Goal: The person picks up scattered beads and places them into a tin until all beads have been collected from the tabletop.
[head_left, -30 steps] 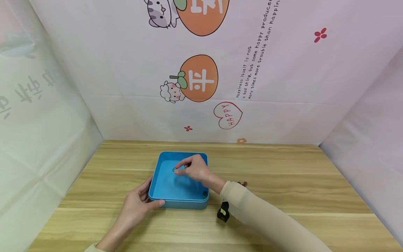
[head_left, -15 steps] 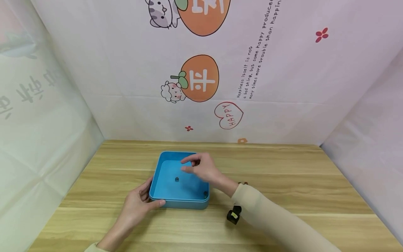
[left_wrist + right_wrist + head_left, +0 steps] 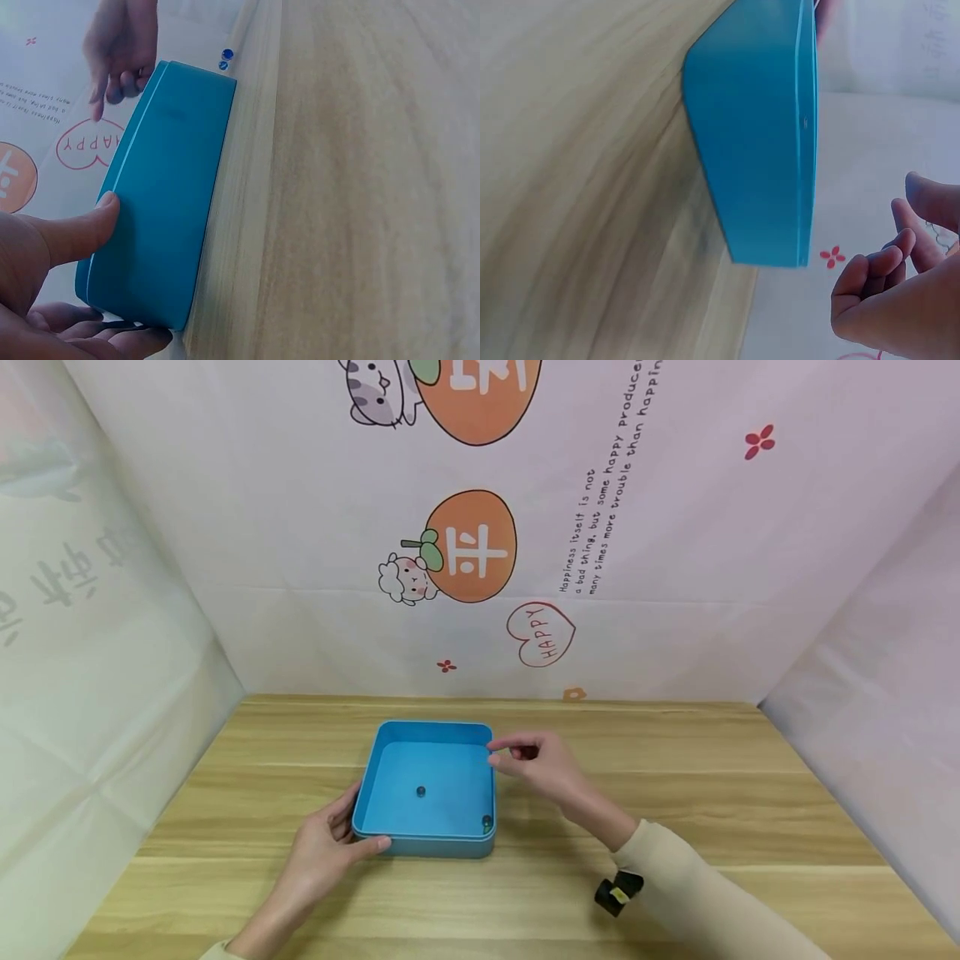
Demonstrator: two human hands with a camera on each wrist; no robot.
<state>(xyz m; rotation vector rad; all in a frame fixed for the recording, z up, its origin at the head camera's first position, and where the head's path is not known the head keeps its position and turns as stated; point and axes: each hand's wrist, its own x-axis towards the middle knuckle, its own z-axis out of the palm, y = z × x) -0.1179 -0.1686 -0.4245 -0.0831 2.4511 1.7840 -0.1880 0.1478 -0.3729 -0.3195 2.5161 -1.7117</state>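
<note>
A square blue box [image 3: 435, 846] without a lid stands on the wooden table. Its near left corner is held by my left hand [image 3: 322, 843], thumb on the front wall and fingers along the left side. One small dark marble [image 3: 421, 792] lies near the middle of the box floor. In the near right corner are more small dark marbles [image 3: 487, 821], too small to count. My right hand [image 3: 543, 768] hovers at the box's right rim, thumb and index finger apart, nothing between them; the other fingers are curled in the right wrist view.
Two small round blue things [image 3: 225, 59] sit beyond the box in the left wrist view; in the head view the right arm hides that spot. A printed white cloth [image 3: 480, 643] hangs behind the wooden table [image 3: 712, 760].
My right hand has let go of a marble inside the box and moved right, out to the rim. That marble now lies on the box floor. The left hand has stayed put.
</note>
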